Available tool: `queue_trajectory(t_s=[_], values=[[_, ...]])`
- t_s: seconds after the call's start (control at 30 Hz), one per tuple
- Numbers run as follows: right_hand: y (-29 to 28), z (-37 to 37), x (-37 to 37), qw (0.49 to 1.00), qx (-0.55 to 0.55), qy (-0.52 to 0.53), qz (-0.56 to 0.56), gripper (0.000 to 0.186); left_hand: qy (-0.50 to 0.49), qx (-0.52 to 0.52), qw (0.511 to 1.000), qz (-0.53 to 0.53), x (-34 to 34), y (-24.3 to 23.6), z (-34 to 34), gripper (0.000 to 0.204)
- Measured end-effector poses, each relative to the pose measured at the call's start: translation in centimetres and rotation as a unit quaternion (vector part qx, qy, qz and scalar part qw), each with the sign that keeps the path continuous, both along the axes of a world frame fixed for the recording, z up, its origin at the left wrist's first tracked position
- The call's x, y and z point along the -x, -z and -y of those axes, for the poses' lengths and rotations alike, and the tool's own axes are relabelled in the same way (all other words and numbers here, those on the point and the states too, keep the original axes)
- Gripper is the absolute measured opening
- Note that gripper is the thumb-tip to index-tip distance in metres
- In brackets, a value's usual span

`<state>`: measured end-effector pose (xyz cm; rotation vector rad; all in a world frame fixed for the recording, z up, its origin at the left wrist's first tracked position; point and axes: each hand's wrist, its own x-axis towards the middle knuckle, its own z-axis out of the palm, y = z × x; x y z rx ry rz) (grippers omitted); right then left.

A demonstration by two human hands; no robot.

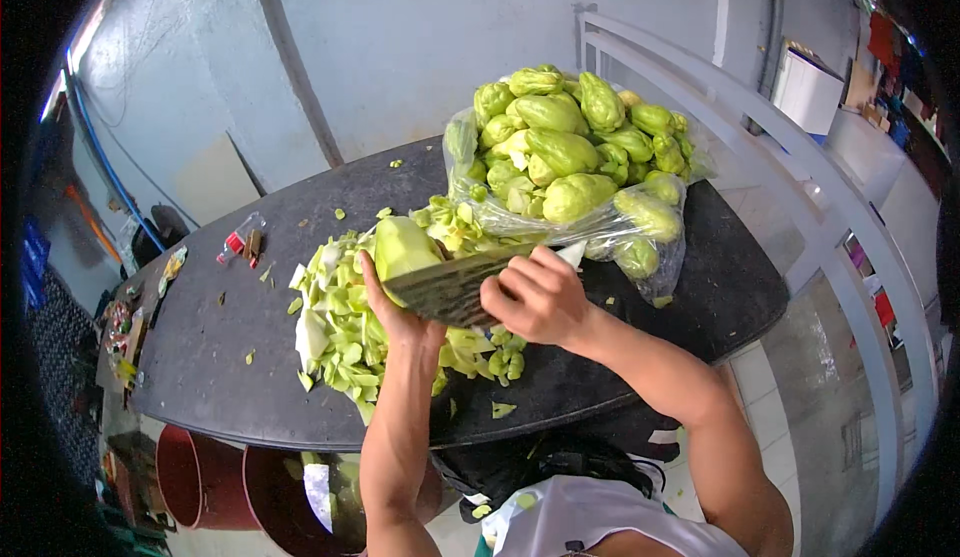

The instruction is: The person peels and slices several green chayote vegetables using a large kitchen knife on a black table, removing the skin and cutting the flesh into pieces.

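Observation:
My left hand [398,312] grips a pale green, peeled chayote [400,244] above a pile of peels and trimmings [338,327]. A broad dark blade [435,287] lies across the chayote, and my right hand [533,295] is closed on this knife. Behind, at the back right of the dark table [210,347], a clear plastic bag [665,252] is heaped with whole green chayotes [565,147].
An empty-looking plastic bottle [240,237] and scraps lie on the table's left. A white railing [820,227] runs along the right. Red-brown drums [190,477] stand below the near edge, and a pale wall [390,37] rises behind.

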<state>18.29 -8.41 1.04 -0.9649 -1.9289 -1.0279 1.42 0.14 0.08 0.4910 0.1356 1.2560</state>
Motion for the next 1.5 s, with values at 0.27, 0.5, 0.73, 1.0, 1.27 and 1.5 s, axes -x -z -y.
queue_trajectory(t_s=[0.27, 0.5, 0.73, 1.0, 1.27, 1.5], values=[[0.6, -0.4, 0.2, 0.999, -0.008, 0.046, 0.015, 0.008, -0.013, 0.034, 0.999, -0.037, -0.5, -0.9, 0.9, 0.060], [1.8, -2.6, -1.5, 0.986, 0.103, 0.125, -0.034, 0.005, -0.051, 0.058, 0.993, -0.086, -0.9, -0.9, 1.0, 0.057], [-0.1, -0.4, -0.8, 0.997, 0.063, 0.018, -0.037, 0.011, -0.028, 0.031, 0.995, -0.092, -0.9, -1.3, 1.5, 0.059], [1.4, -2.8, -2.3, 0.984, 0.143, 0.083, -0.064, 0.011, 0.014, 0.001, 0.992, -0.127, -0.3, -1.2, 1.0, 0.061], [0.2, -1.7, -0.7, 0.985, 0.133, 0.058, -0.088, 0.011, 0.074, -0.030, 0.993, -0.084, -0.2, -0.5, 0.9, 0.068], [0.7, -2.2, -2.7, 0.962, 0.208, 0.087, -0.156, 0.022, 0.109, -0.064, 0.985, -0.118, 0.3, 0.0, 0.6, 0.068]])
